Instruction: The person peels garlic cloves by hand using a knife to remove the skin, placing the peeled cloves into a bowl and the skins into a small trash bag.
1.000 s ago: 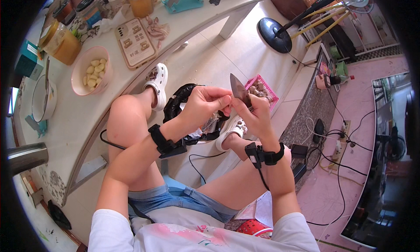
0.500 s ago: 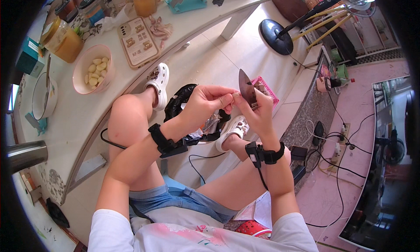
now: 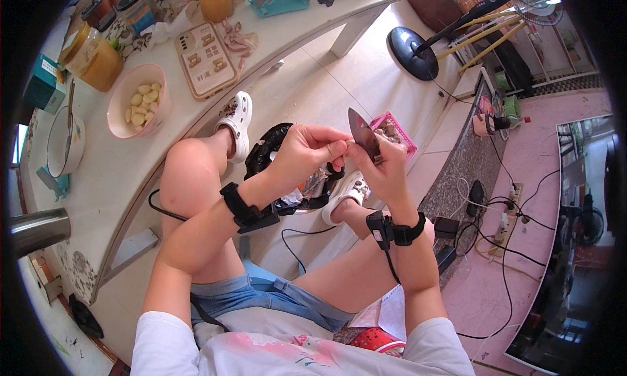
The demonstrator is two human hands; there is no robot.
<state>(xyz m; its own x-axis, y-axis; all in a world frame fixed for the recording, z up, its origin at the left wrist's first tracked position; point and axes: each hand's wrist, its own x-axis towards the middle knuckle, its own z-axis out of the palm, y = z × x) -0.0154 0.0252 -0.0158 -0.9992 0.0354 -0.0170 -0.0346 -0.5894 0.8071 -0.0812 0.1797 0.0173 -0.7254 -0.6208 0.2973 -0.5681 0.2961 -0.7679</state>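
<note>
My right hand grips a small knife, its broad dark blade pointing up and away from me. The fingertips of my left hand are pinched and meet the right thumb beside the blade. Whatever sits between those fingertips is too small and covered to make out. Below both hands stands a bin lined with a black bag, with scraps inside. On the table at the left, a pale pink bowl holds several peeled garlic cloves.
A pink basket with small pale-brown pieces lies behind my right hand. The table carries a phone, garlic skins or peelings, jars and a white enamel bowl. A fan base and loose cables are at the right.
The knife blade has tipped and shifted slightly to the left, showing more of the basket behind it. My left hand has barely moved and keeps its pinch.
</note>
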